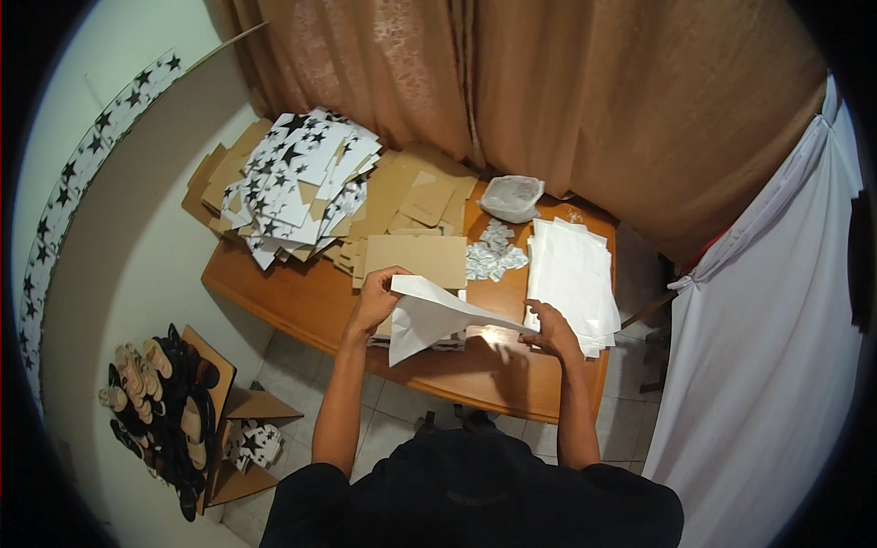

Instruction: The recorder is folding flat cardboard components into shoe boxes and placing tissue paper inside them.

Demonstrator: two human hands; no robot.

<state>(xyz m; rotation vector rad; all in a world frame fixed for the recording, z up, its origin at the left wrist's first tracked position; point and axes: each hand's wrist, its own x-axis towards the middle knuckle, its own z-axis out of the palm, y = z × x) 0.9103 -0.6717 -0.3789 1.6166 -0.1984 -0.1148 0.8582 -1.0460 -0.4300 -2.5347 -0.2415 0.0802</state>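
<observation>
A sheet of white paper is stretched in the air between my two hands, its left part hanging down in a fold. My left hand is closed on its upper left corner. The fingers of my right hand pinch its narrow right end, over the table. Behind and beneath the sheet stands a cardboard box with its brown lid raised; the sheet hides most of its inside. Right of the box lies a stack of white paper sheets, close to my right hand.
Small white packets lie loose on the wooden table, before a clear plastic bag. Flat star-printed cartons and brown cardboard pieces pile up at the far left. A shoe rack stands at lower left. Brown curtains hang behind.
</observation>
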